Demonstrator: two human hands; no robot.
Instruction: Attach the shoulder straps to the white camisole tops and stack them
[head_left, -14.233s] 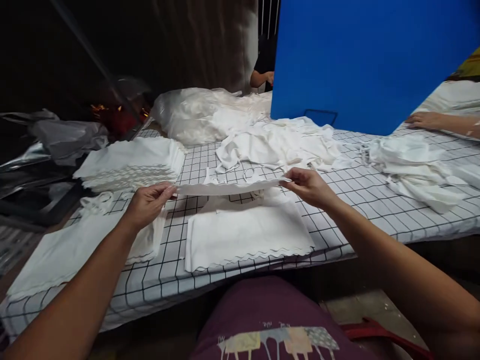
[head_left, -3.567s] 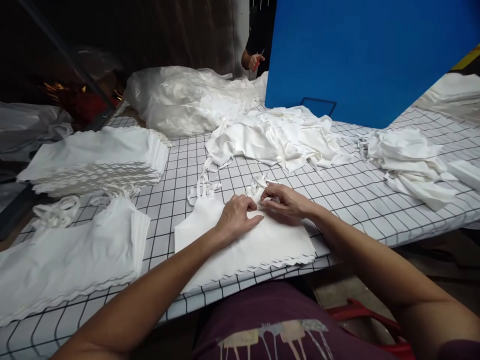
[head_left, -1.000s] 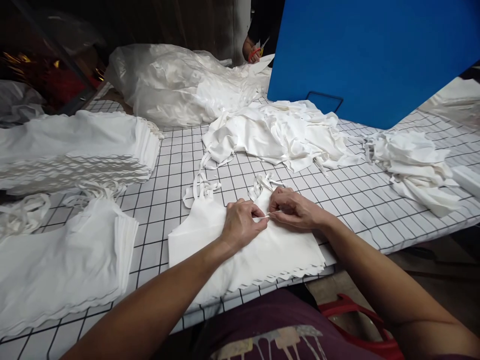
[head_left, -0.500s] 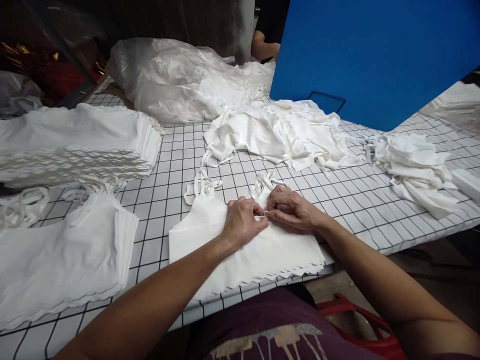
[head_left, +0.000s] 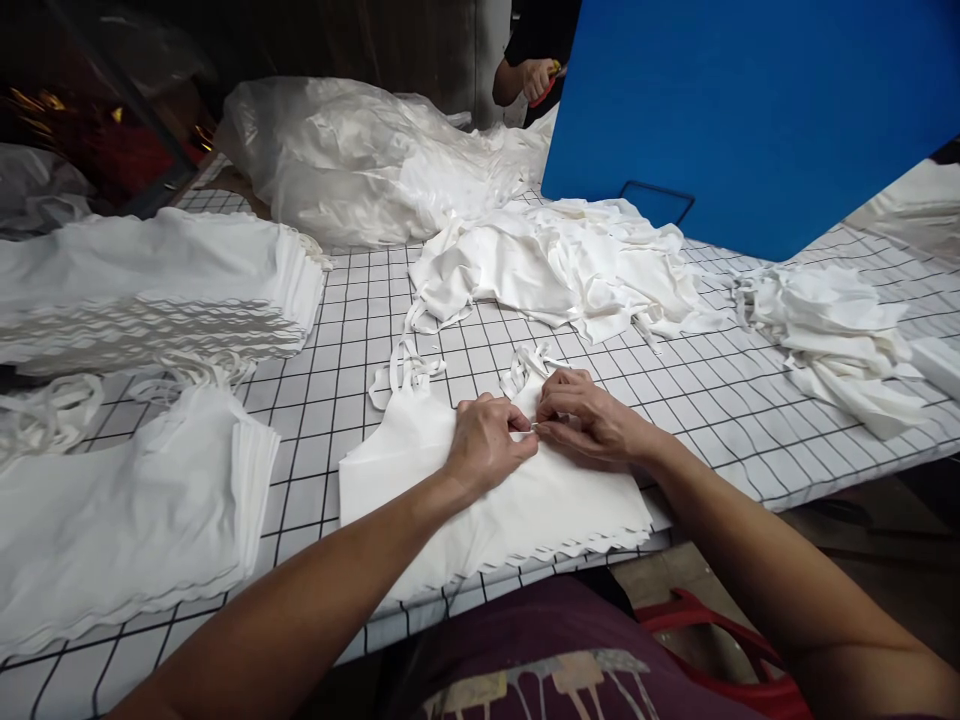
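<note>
A white camisole-like garment (head_left: 405, 470) with thin straps and a wavy lower edge lies flat on the checked tablecloth in front of me. My left hand (head_left: 491, 440) pinches the fabric at the middle of its neckline. Right beside it, my right hand (head_left: 585, 415) has thumb and fingers pressed together at the same spot, fingertips almost meeting the left ones. Something small and pale shows between the fingertips, too small to name. Coiled straps (head_left: 532, 365) of the garment lie just beyond my right hand.
Stacks of white garments (head_left: 135, 490) lie at the left. A loose white garment pile (head_left: 555, 260) is ahead, a smaller heap (head_left: 832, 330) to the right. Behind are a filled plastic bag (head_left: 360, 160) and a big blue board (head_left: 735, 120). Another person's hand (head_left: 536, 78) holds red-and-yellow handled snips.
My hands stay at nearly the same spot on the neckline, with slight finger movement. At the back, the other person's hand with the snips has come into view.
</note>
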